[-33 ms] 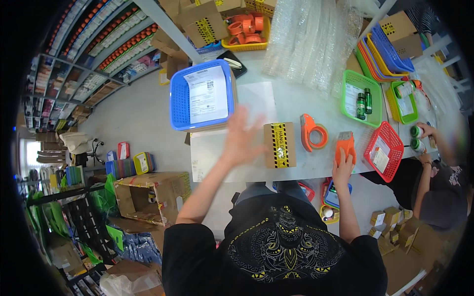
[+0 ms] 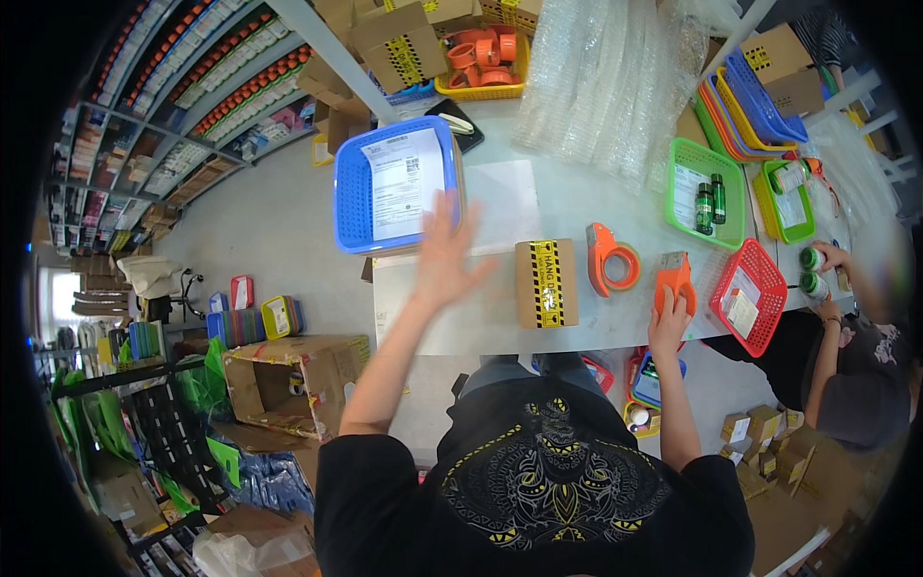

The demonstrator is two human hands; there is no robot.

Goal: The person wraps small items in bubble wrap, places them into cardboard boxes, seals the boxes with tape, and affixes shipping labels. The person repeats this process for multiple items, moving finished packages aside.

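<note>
My left hand, slightly blurred, has its fingers spread and empty at the near edge of a blue basket holding a printed paper. My right hand grips an orange tape dispenser at the table's front. Between my hands lies a small cardboard box with yellow-and-black warning tape. A second orange dispenser with a tape roll lies right of that box. A white sheet lies beside the blue basket.
Right are a green basket with dark green bottles, a red basket and a co-worker's hands near green-and-white containers. Bubble wrap and a basket of orange dispensers are at the back of the table.
My left hand has moved slightly leftward and up toward the blue basket. My right hand remains on the orange dispenser.
</note>
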